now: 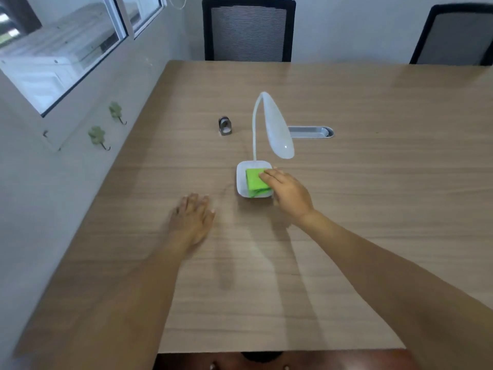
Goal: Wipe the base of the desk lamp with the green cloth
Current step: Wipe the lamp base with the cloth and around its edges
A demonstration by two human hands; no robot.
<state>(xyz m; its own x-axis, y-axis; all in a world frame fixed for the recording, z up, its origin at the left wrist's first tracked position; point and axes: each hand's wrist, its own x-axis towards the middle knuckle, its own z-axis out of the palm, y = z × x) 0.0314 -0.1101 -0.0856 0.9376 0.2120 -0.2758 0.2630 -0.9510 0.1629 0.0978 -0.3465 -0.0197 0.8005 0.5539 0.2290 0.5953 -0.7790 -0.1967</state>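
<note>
A white desk lamp (277, 129) stands mid-table on a square white base (242, 180), its gooseneck bent so the head hangs over the base's far right corner. A folded green cloth (254, 182) lies on top of the base. My right hand (289, 192) presses on the cloth's right side, fingers flat over it. My left hand (193, 217) rests palm down on the wooden table (373, 209), to the left of the base and apart from it, fingers spread and holding nothing.
A small metal clip-like object (225, 126) stands left of the lamp. A grey cable slot (310, 132) is set into the table behind the lamp head. Two black mesh chairs (248, 30) sit at the far edge. The wall with hooks (97, 136) runs along the left.
</note>
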